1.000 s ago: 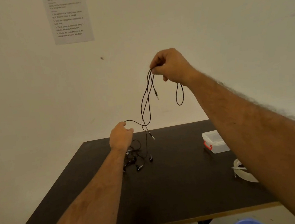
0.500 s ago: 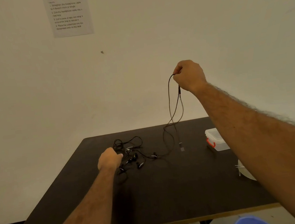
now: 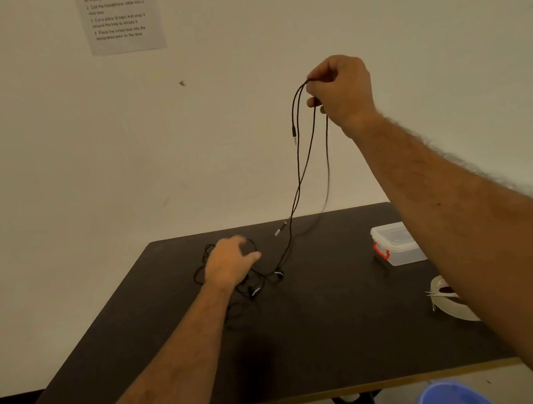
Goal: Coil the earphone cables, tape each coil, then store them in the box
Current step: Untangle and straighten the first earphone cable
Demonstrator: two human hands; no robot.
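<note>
My right hand [image 3: 340,90] is raised high above the table, pinching black earphone cables [image 3: 302,177] that hang in long strands down to the tabletop; one jack plug dangles near the hand. My left hand [image 3: 230,262] rests low over a tangle of black earphones [image 3: 254,283] on the dark table [image 3: 308,346], fingers spread, partly hiding the pile. Whether it grips any cable I cannot tell. A clear plastic box [image 3: 396,243] with a red latch and its lid on stands at the right.
A roll of clear tape [image 3: 449,304] with a small metal tool lying across it sits by the table's right edge, partly behind my right forearm. A blue bucket [image 3: 453,396] stands on the floor below. A printed instruction sheet [image 3: 123,17] hangs on the wall.
My left hand dropped from holding a cable in the air to the tangled pile on the table. My right hand shifted right, drawing the hanging strands out longer.
</note>
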